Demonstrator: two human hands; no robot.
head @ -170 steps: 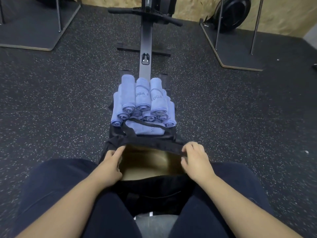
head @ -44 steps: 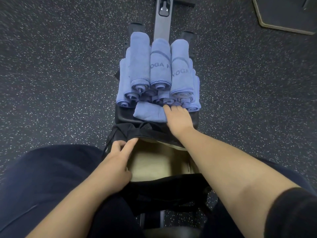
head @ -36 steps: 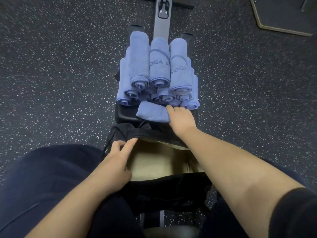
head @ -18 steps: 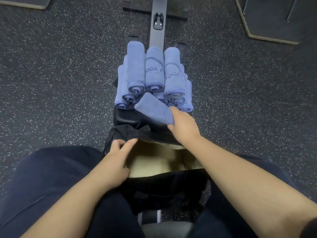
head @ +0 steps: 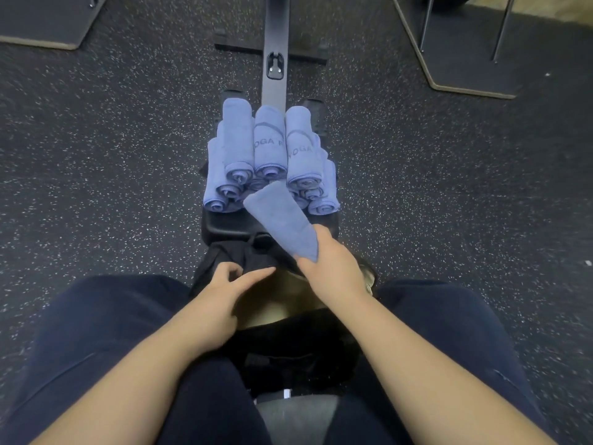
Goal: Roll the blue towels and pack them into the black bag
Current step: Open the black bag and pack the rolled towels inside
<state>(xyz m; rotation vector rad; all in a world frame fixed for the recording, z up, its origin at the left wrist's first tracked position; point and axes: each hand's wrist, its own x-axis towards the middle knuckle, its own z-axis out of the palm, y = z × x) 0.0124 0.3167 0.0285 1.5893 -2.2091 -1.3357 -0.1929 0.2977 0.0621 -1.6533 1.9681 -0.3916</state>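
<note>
Seated person, dark trousers, legs either side of a black bag [head: 288,342] that sits between the knees, mouth open, tan lining showing. Speckled dark floor [head: 96,155] all around.

Left hand [head: 218,297]: fingers bent at the bag's near-left rim, seemingly pinching the black fabric there, though the contact is blurred.

Centre: stack of rolled blue towels [head: 269,155] lying on the seat of a rowing machine [head: 274,43], roll ends facing the camera, two marked "YOGA".

Right hand [head: 333,268]: fingers and thumb closed round the near end of one rolled towel [head: 282,223], lifted and slanting up-left, its far end in front of the stack, its held end over the bag's far edge
</note>
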